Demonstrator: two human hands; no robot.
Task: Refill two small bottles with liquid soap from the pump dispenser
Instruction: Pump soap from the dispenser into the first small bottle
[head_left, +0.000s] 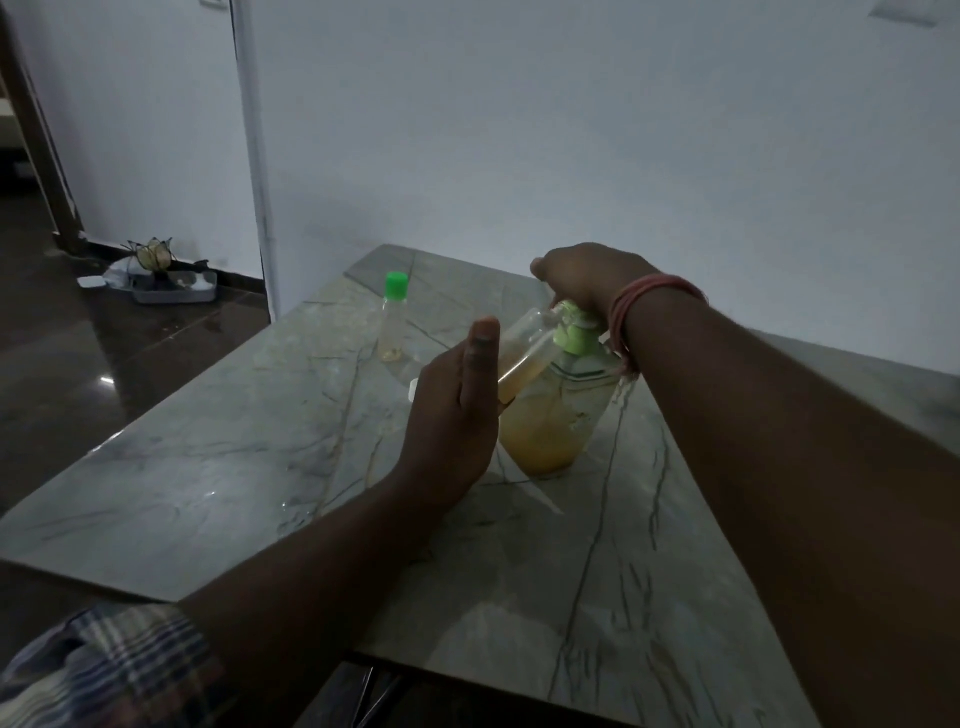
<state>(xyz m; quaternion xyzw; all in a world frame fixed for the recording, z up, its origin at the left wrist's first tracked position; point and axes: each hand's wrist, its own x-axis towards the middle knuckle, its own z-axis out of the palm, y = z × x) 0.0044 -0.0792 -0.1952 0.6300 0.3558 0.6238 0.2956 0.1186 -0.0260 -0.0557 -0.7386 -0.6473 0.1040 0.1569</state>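
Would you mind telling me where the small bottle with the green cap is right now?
In the head view, the capped small bottle stands upright on the marble table, left of the pump dispenser and beyond the left hand, untouched.

Left grip (457, 410) flat, right grip (587, 278) curled

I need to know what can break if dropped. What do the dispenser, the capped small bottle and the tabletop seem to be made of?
Pump dispenser: clear body, probably plastic, amber soap showing through; matte green pump top.
Capped small bottle: clear, thin-walled, likely plastic; opaque green cap.
Tabletop: polished grey stone or a stone-look slab, judging by the dark veins and glossy reflections.
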